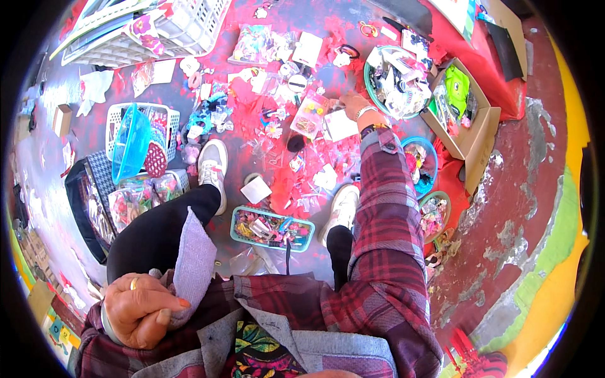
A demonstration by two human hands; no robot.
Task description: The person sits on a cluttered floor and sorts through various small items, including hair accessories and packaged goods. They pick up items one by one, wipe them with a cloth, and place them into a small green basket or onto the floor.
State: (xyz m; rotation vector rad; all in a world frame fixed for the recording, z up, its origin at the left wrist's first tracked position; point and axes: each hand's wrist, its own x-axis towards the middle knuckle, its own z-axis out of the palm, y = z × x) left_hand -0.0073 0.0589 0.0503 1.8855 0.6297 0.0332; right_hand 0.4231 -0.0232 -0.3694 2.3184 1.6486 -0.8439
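Observation:
Low on the left, my left hand (pixel 142 309), with a ring on one finger, is closed with its fingers curled round a lilac-grey piece of cloth (pixel 194 255) that stands up beside my knee. My right arm stretches far forward to the littered floor. There my right hand (pixel 356 107), a bracelet at its wrist, is just above a white card (pixel 341 125) and left of a round basket of packets (pixel 398 82). Its fingers are too small and washed out to read. A clear bag of colourful small pieces (pixel 310 114) lies left of the card.
Between my shoes stands a teal basket of hair clips (pixel 272 228). White baskets (pixel 142 129) and a blue tub (pixel 130 143) are on the left, a large crate (pixel 183 31) behind. Right of my arm are a blue basket (pixel 421 165) and an open cardboard box (pixel 463 120). Red scraps litter the floor.

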